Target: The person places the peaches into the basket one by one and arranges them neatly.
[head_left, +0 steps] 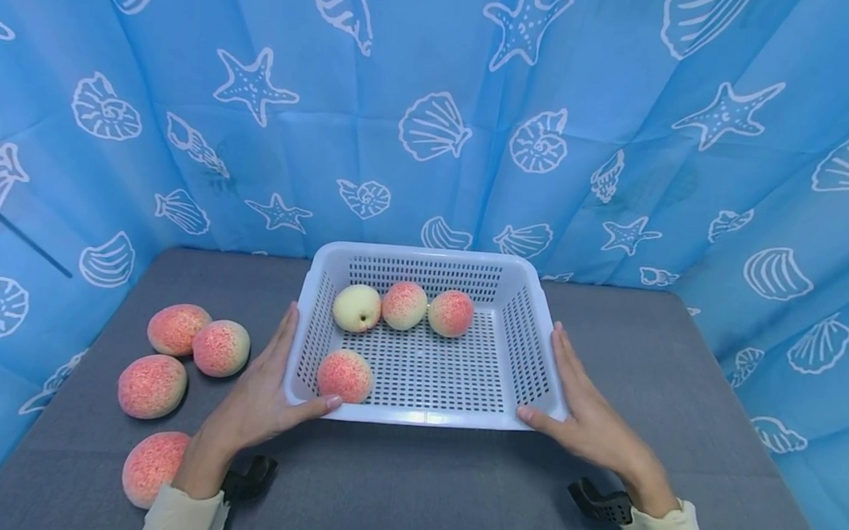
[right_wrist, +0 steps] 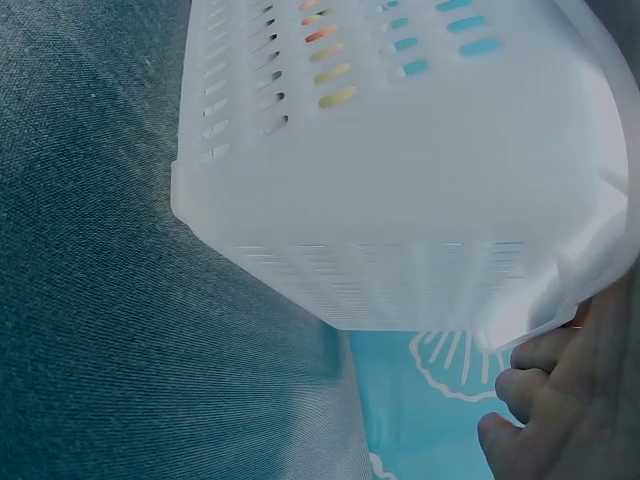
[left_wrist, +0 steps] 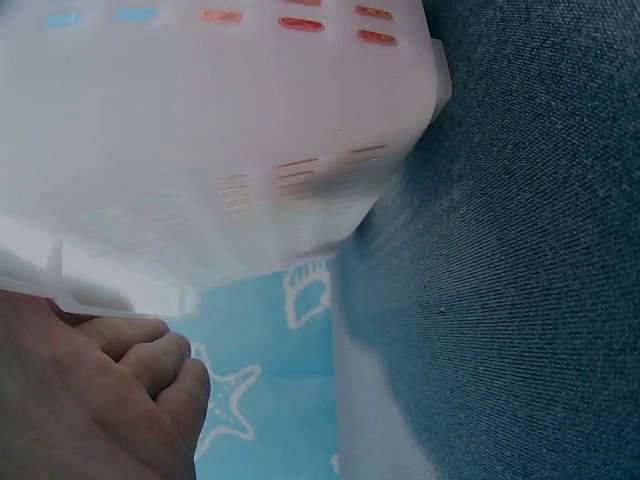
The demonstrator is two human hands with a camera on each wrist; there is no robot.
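A white perforated plastic basket (head_left: 426, 417) sits on the grey cloth between both hands. My left hand (head_left: 256, 396) grips its left side near the front corner, thumb over the front rim and fingers along the side rim. At the opposite corner my right hand (head_left: 597, 417) holds the basket the same way. In both wrist views, fingertips curl beneath the rim. Inside, a pale peach (head_left: 356, 308) and two pink-speckled peaches, one in the middle (head_left: 404, 305) and one to the right (head_left: 451, 313), line the back. Another peach (head_left: 345, 375) rests in the front left corner.
Left of the basket, several pink peaches (head_left: 152, 386) lie on the grey tablecloth (head_left: 454, 494). One peach (head_left: 153, 467) is close beside my left wrist and partly hidden by it. A blue curtain (head_left: 373, 156) with white shells and starfish hangs behind the table and along its sides.
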